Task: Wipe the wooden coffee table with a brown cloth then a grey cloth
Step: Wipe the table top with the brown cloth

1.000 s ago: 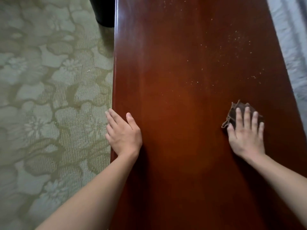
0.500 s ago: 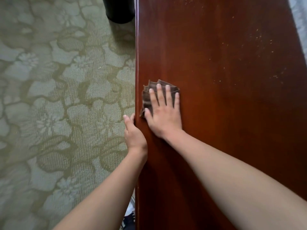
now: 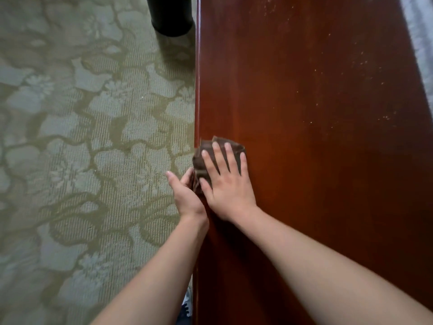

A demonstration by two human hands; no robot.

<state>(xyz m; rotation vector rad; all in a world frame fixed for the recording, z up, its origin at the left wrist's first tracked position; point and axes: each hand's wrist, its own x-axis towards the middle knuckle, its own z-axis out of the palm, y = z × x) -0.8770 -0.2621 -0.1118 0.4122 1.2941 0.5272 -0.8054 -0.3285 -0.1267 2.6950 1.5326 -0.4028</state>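
Note:
The wooden coffee table (image 3: pixel 316 172) is dark red-brown and glossy and fills the right half of the view. A folded brown cloth (image 3: pixel 203 158) lies at the table's left edge, part of it hanging over. My right hand (image 3: pixel 228 184) presses flat on the cloth with fingers spread. My left hand (image 3: pixel 185 195) is cupped just off the edge, beside and below the cloth, its fingertips close to the overhanging part. Pale crumbs (image 3: pixel 365 59) dot the far right of the tabletop. No grey cloth is in view.
A green carpet with a floral pattern (image 3: pixel 82 137) covers the floor to the left. A black cylindrical object (image 3: pixel 169 15) stands on it near the table's far left edge. Pale grey fabric (image 3: pixel 421 31) borders the table at the top right.
My right hand swept the brown cloth from the table's right side to its left edge, where it now overhangs. My left hand left the tabletop and cupped beside the edge under the cloth.

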